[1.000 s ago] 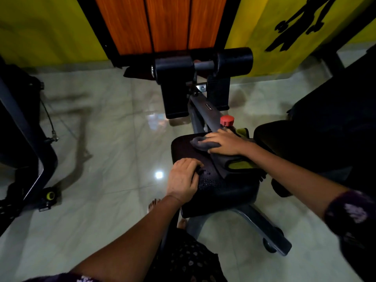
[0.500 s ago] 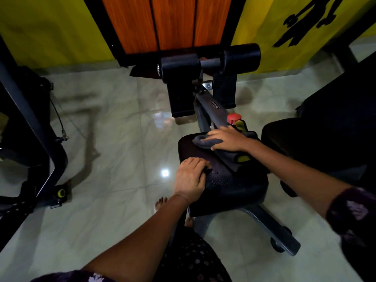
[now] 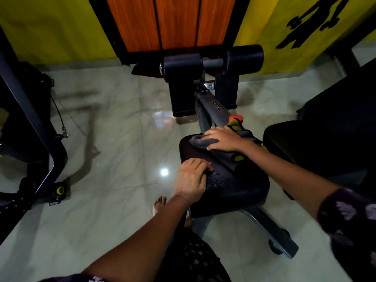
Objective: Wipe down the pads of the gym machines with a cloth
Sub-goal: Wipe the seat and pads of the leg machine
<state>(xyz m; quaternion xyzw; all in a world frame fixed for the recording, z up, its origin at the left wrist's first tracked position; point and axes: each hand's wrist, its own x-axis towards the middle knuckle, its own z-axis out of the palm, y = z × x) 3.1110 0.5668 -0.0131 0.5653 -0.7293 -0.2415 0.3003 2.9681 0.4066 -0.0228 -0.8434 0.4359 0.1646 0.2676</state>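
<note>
While the right hand lies flat on a grey cloth at the far end of the black seat pad, fingers fairly straight and pressing it down, the left hand rests on the pad's near left edge with its fingers curled over the rim, so that grip looks closed round the edge (how tightly cannot be told). The cloth, grey with yellow patches, trails back under the right wrist toward the pad's right side. Small droplets speckle the pad between the two hands. Just beyond the right hand a red knob stands on the grey frame bar, which runs up to two black roller pads. A bare foot shows on the glossy tiled floor beside the seat.
</note>
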